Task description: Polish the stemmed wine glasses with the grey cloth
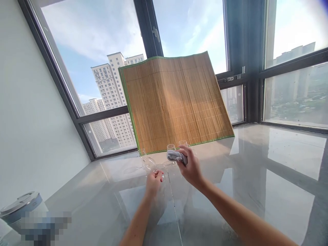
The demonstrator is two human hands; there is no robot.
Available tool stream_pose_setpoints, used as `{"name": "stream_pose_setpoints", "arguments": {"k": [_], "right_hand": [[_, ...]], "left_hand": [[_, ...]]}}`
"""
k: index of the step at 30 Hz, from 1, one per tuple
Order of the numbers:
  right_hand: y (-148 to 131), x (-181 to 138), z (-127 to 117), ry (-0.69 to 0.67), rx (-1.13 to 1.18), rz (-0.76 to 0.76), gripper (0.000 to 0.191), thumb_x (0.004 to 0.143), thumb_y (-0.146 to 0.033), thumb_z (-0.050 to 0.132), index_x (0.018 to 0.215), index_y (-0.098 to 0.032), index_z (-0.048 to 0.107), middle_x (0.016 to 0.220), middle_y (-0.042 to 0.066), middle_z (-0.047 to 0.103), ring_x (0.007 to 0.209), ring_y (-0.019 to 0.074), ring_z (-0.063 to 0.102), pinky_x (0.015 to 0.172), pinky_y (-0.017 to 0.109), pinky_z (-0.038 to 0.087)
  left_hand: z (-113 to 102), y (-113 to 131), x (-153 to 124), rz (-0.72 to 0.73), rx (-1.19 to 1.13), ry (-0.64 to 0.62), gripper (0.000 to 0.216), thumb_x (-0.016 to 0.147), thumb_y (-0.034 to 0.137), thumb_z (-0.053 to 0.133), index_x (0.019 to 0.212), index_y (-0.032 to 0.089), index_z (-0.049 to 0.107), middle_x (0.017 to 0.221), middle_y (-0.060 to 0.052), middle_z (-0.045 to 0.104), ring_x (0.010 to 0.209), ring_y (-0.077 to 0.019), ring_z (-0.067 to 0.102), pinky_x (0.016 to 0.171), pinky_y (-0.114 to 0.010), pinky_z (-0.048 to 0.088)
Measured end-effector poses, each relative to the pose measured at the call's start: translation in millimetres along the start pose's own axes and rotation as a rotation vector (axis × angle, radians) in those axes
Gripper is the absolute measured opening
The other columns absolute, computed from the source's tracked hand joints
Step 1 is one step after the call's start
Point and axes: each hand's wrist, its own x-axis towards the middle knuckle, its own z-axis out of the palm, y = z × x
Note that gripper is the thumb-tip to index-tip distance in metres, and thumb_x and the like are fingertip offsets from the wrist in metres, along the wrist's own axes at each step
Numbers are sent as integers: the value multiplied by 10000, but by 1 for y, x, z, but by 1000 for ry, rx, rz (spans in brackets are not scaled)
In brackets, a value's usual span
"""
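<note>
Mid-frame, the left hand [153, 179] pinched a clear glass [150, 164], its outline faint; the right hand [191, 169] gripped a crumpled grey cloth [176, 156].

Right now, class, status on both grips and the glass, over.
Left grip shut on wine glass. Right grip shut on grey cloth. Other glasses stand just behind, before bamboo mat.

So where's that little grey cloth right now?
The grey cloth is bunched in the right hand, mid-frame in the head view, just right of the glass held by the left hand and in front of the bamboo mat.
</note>
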Motion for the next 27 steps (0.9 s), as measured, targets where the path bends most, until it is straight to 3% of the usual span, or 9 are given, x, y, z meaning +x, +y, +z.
{"name": "stream_pose_setpoints", "arguments": {"k": [3, 5, 8, 12, 17, 20, 23, 27], "right_hand": [[6, 26, -31, 253, -166, -138, 428, 837, -191, 541, 1242, -271, 428, 1075, 67, 693, 979, 222, 643, 873, 376, 489], [21, 39, -51, 396, -223, -111, 465, 833, -209, 548, 1277, -251, 415, 1040, 68, 694, 928, 218, 654, 833, 364, 502], [53, 50, -70, 496, -300, 3, 533, 807, -212, 540, 1323, -225, 405, 945, 53, 695, 841, 218, 659, 776, 356, 510], [87, 50, -76, 493, -359, 116, 608, 799, -214, 514, 1386, -189, 359, 919, 73, 684, 832, 246, 648, 763, 385, 506], [97, 44, -69, 433, -334, 145, 597, 812, -207, 488, 1392, -185, 350, 936, 86, 667, 850, 251, 633, 789, 407, 506], [98, 43, -69, 428, -311, 143, 596, 818, -204, 484, 1395, -190, 338, 942, 84, 656, 863, 248, 630, 794, 402, 508], [100, 43, -71, 438, -307, 145, 592, 816, -196, 481, 1390, -194, 336, 938, 80, 651, 858, 246, 626, 790, 399, 509], [105, 43, -73, 451, -310, 170, 591, 810, -186, 478, 1385, -190, 338, 934, 82, 646, 853, 246, 621, 797, 399, 503]], "left_hand": [[12, -7, -3, 81, 194, -70, 307, 837, 447, 486, 762, 189, 634, 532, 20, 522, 515, -130, 483, 546, -253, 342], [20, -11, -4, 130, 300, -118, 304, 857, 416, 464, 731, 193, 628, 528, 13, 539, 528, -140, 511, 571, -258, 351], [29, -15, -4, 190, 395, -154, 318, 885, 381, 439, 724, 189, 634, 540, -2, 570, 567, -154, 549, 624, -270, 368], [38, -13, 1, 208, 533, -194, 270, 879, 336, 469, 768, 184, 662, 656, -29, 629, 660, -165, 583, 663, -270, 371], [50, -6, 11, 269, 692, -217, 220, 832, 295, 537, 956, 192, 685, 866, -52, 656, 822, -191, 590, 760, -288, 407], [56, -4, 22, 316, 751, -190, 292, 843, 326, 533, 1050, 201, 697, 1159, -104, 627, 1102, -241, 550, 943, -345, 399], [63, -4, 35, 306, 794, -178, 396, 860, 350, 524, 1214, 231, 655, 1421, -104, 490, 1326, -262, 408, 1085, -380, 310], [70, -6, 50, 256, 819, -219, 442, 899, 366, 458, 1300, 254, 605, 1414, -91, 523, 1334, -275, 414, 1119, -446, 263]]}}
